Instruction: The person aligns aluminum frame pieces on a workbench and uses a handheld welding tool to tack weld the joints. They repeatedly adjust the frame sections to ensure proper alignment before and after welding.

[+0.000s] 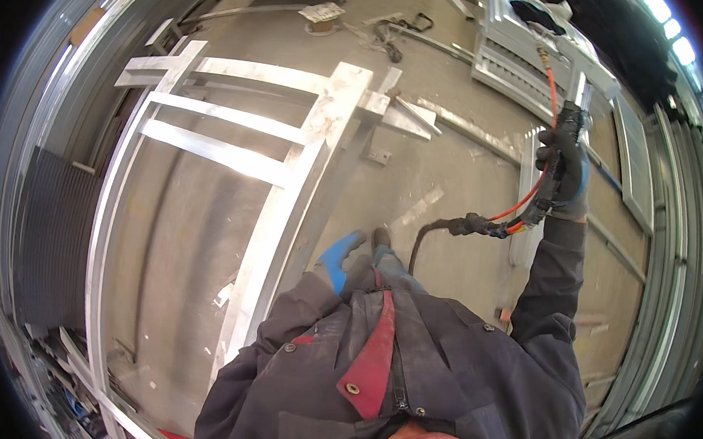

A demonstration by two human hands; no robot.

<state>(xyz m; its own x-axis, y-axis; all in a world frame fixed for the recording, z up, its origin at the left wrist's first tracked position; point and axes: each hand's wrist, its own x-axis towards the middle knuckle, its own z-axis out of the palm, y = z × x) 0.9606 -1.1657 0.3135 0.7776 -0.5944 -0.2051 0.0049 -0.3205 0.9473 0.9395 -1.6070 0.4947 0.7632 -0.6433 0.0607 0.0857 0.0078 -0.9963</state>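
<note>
My right hand (565, 165), in a black and blue glove, is raised at the right and closed round a black-handled tool (570, 121). A taped black cable bundle (473, 225) trails from it towards my legs, and a thin orange hose (552, 95) runs alongside. Its working end is not clear, so I cannot tell the exact kind. Low by my waist, my left hand (344, 258) wears a blue and grey glove; its fingers look loosely stretched, with nothing seen in them. Just left of that hand stands a large silver metal frame (298, 171) with crossbars.
Stacked slatted metal panels (509, 67) lie at the far right, with a dark cloth (537, 17) on top. Metal bars (467, 134) and scraps lie on the floor beyond the frame. Long profiles (669, 217) line the right side, and racked profiles (57, 109) the left.
</note>
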